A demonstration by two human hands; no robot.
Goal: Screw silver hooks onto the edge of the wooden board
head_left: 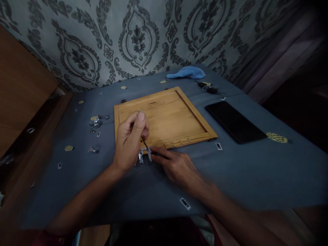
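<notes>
A framed wooden panel (164, 116) lies flat on the blue patterned cloth, with small dark holes along its near edge. My left hand (130, 136) is closed round a screwdriver (144, 142), its handle mostly hidden by the fingers. The dark shaft points down at a metal hinge (145, 153) on the panel's near edge, left of the holes. My right hand (176, 165) lies low beside the hinge, its fingertips pressed together against the hinge's right side.
Loose metal hardware (95, 123) and a small metal piece (93, 149) lie left of the panel. To the right are a black phone (234, 121) and a dark tool (210, 89). A blue cloth (188, 72) lies near the patterned wall.
</notes>
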